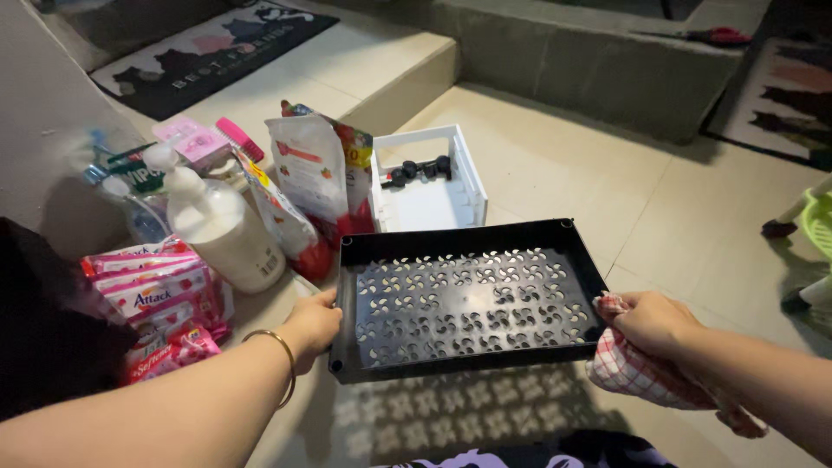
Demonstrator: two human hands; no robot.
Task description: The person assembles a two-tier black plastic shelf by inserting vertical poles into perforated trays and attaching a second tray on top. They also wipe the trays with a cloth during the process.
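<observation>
Far to the left of our left fingers lie pink sachet packs (156, 299) on the floor (555, 165), with a white pump bottle (221, 227) and a spray bottle (130, 195) behind them. Just beyond those fingers stand two red-and-white refill pouches (316, 178), and past them, farther from us, a white plastic crate (429, 178) with small black parts inside.

Our left hand (312, 325), a thin gold bangle (282, 364) on its wrist, has its fingers closed narrow on the left rim of the black perforated tray (468, 299). We hold the tray above the floor, roughly level, between the two hands; its cut-out pattern throws a shadow on the tiles below. It spans straight from the left fingers to the right ones, touching both.

We judge the tray light and stiff, a thin moulded plastic that keeps its shape when held by the ends alone. The raised rim is the natural place to take hold; the perforated bottom looks more likely to flex or snag fingers. Its smooth surface could slip.

Our right hand (650, 325) grips the right rim, fingers closed around a red-checked cloth (633, 373) that is pressed against the tray's edge, the rest of it hanging below the wrist.
</observation>
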